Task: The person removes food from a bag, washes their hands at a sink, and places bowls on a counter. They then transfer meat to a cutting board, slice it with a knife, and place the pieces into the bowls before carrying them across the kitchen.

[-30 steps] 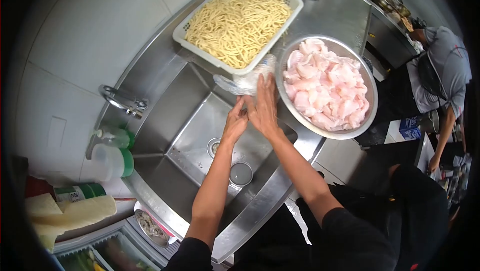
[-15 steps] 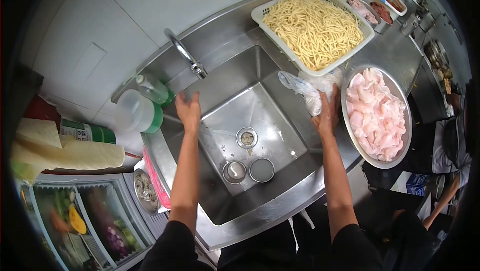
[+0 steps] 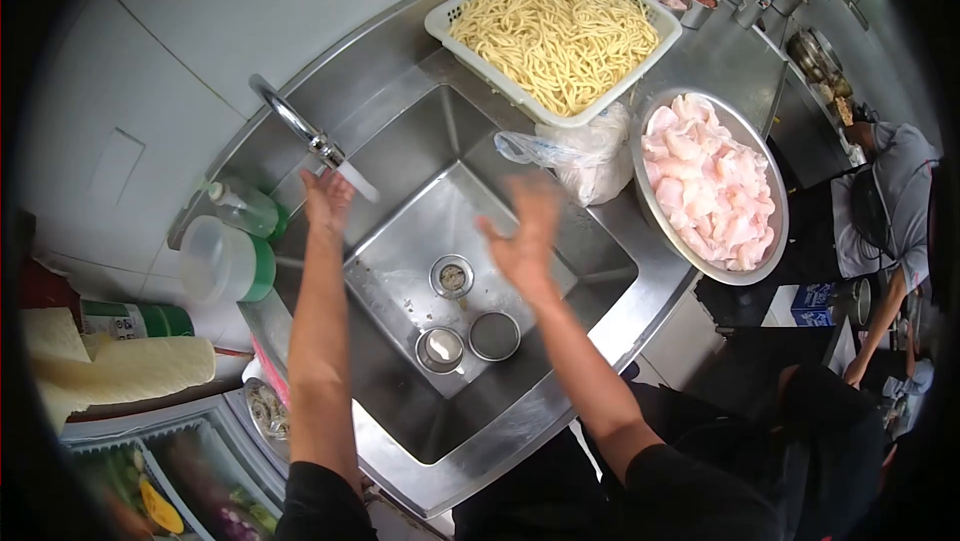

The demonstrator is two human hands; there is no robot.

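Just below the tap (image 3: 320, 146) is my left hand (image 3: 328, 201), its fingers open and holding nothing. A white stream of water runs from the spout beside those fingers. Over the middle of the steel sink (image 3: 400, 286), my right hand (image 3: 525, 241) is blurred by motion; its thumb stands apart from the fingers, with nothing in it. A tied clear plastic bag with pale contents (image 3: 585, 161) rests on the counter, apart from both hands. Next to it stands a steel bowl (image 3: 765, 251) heaped with raw pale meat pieces (image 3: 710, 181).
A basket (image 3: 440, 26) of noodles (image 3: 555, 36) stands behind the sink. Two round metal cups (image 3: 494, 337) sit near the drain (image 3: 452, 277). Bottles and a green-and-clear tub (image 3: 230, 261) line the left. A co-worker (image 3: 895, 201) is at far right.
My right hand has let go of the plastic bag and moved left over the sink. Water now runs from the tap, and my left hand is under it. The view has shifted.
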